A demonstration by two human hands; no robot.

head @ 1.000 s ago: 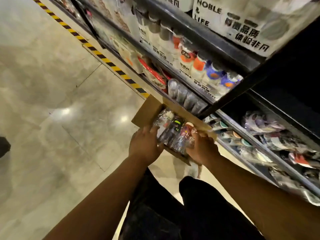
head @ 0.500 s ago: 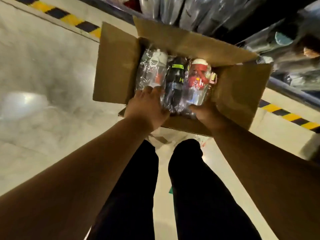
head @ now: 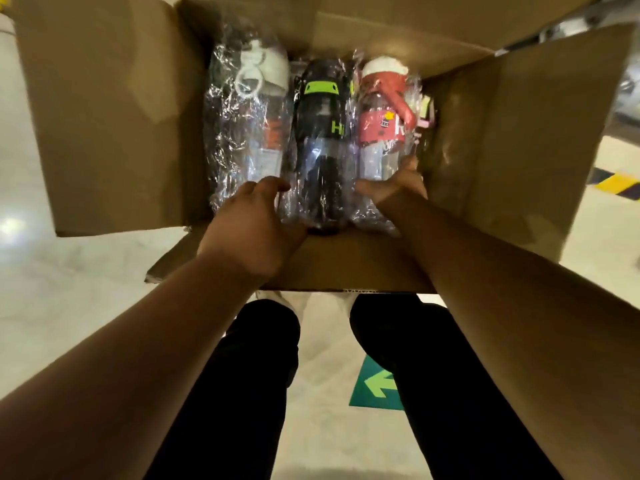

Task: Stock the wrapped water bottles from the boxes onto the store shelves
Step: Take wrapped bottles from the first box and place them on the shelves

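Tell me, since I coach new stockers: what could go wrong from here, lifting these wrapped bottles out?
The right hand grips the red bottle only near its base, over loose, crinkled wrap; it may slip. The left hand lies where the white-lidded bottle meets the black bottle, packed side by side; lifting one could drag its neighbour. Open flaps of the cardboard box might snag a bottle.

Head view, single wide-angle camera: worn above the scene, faces steeply down and slightly forward. Close range. Open cardboard box [head: 104, 133] fills the upper half of the frame, with the white-capped bottle [head: 249, 109], black bottle [head: 322, 133] and red bottle [head: 381, 126] at upper centre. Left hand [head: 249, 220] and right hand [head: 394, 188] reach in from the lower corners. Black-trousered legs [head: 242, 393] and green arrow sticker [head: 377, 389] are at lower centre.
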